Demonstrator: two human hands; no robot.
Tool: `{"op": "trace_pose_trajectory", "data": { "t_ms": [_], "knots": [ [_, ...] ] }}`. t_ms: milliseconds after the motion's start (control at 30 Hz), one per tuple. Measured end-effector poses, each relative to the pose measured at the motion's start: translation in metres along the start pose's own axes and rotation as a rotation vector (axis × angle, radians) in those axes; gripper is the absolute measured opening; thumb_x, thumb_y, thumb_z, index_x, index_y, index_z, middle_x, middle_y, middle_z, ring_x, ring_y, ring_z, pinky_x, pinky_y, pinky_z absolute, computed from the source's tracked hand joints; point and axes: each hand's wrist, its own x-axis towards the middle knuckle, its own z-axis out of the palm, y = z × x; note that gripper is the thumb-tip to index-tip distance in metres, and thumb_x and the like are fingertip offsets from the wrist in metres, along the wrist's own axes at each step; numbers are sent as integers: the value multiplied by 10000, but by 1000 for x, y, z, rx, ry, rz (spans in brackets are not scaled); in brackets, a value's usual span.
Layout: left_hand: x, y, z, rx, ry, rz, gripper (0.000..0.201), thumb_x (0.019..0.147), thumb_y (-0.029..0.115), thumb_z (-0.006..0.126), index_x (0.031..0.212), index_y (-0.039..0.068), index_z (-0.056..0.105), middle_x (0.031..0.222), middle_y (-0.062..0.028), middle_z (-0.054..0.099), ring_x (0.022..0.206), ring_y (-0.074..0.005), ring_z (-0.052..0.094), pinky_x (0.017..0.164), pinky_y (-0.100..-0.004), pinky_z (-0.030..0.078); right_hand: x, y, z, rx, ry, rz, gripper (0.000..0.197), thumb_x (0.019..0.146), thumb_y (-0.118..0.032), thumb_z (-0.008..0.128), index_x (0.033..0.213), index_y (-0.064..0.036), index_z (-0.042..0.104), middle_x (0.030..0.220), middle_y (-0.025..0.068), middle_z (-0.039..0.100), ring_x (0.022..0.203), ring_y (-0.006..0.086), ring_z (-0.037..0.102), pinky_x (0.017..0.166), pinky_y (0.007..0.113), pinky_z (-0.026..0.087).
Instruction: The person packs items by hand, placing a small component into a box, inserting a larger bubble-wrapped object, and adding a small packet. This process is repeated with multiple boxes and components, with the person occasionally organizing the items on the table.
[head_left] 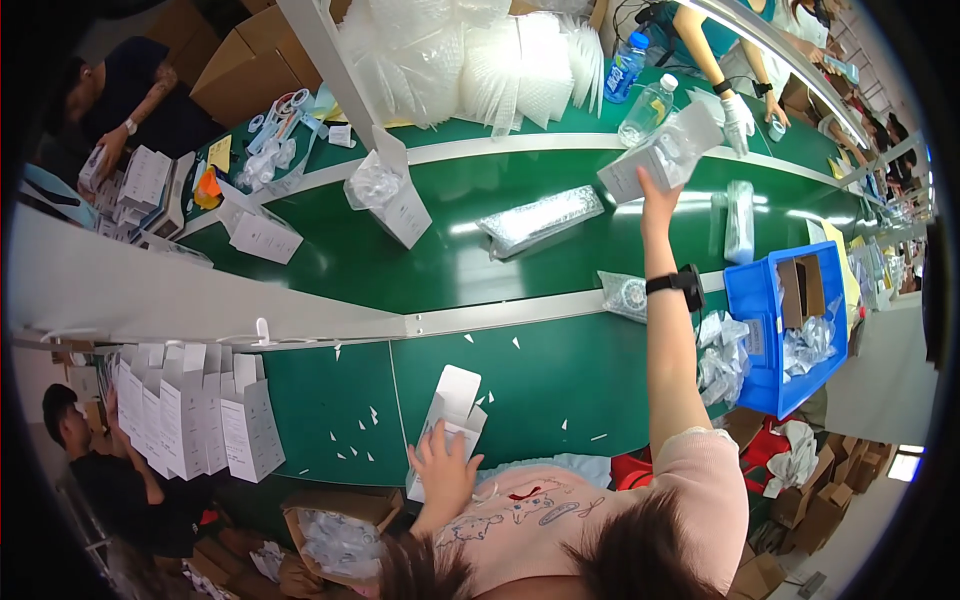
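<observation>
My right arm reaches far out over the green belt, and my right hand point(660, 192) is closed on the side of a white carton point(640, 165). That carton is tilted, with its flap raised and clear plastic wrapping bulging from its mouth. Close to my body, my left hand point(447, 468) rests with spread fingers on another white carton point(456, 392), whose top flap stands up; its inside cannot be seen. A silvery bubble-wrapped pack point(545, 218) lies on the belt left of my right hand. Below my right forearm's wristband sits a plastic-wrapped round item point(625, 296).
Several open white cartons point(250, 430) stand in a row at left. A blue bin point(770, 340) with plastic packets is at right. On the belt are another filled carton point(400, 205) and a wrapped pack point(739, 222). Bottles point(648, 110) and a co-worker's gloved hand point(738, 125) are beyond.
</observation>
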Motion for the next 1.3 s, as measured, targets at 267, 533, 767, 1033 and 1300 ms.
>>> {"op": "trace_pose_trajectory", "data": {
  "t_ms": [267, 533, 767, 1033, 1300],
  "knots": [
    [54, -38, -5, -318, -94, -90, 883, 615, 201, 763, 1316, 35, 254, 1344, -210, 255, 1222, -390, 247, 983, -428, 280, 1, -5, 11, -1031, -597, 210, 743, 646, -163, 715, 1262, -8, 330, 1063, 210, 546, 974, 316, 556, 820, 348, 450],
    [79, -58, -17, -856, -64, 2, 927, 553, 131, 787, 1309, 39, 257, 1343, -179, 274, 1208, -306, 325, 944, -401, 350, -79, 13, 81, -1403, -876, -743, 579, 586, -84, 678, 1141, -142, 525, 1170, 108, 490, 1130, 299, 435, 914, 441, 376],
    [92, 6, -65, -467, 411, 226, 831, 537, 121, 802, 1217, 62, 328, 1308, -186, 314, 1126, -337, 418, 904, -399, 388, -98, -37, 58, -992, -1146, -284, 492, 580, -88, 671, 1048, -81, 519, 1035, 112, 518, 974, 323, 512, 818, 406, 435],
    [124, 33, -19, -843, 537, 418, 714, 560, 73, 795, 1073, 77, 300, 1284, -217, 320, 1121, -380, 419, 896, -425, 390, -106, -250, -42, -515, -848, 362, 450, 591, -138, 684, 1012, -7, 591, 901, 154, 621, 835, 176, 581, 772, 263, 426],
    [129, 56, -8, -780, 614, 463, 692, 592, 55, 788, 1042, 85, 263, 1251, -243, 355, 1110, -381, 425, 900, -423, 373, -126, -225, 20, -1050, -1258, 142, 349, 619, -337, 631, 762, -21, 663, 686, 207, 610, 690, 355, 602, 640, 364, 487]
  ]
}}
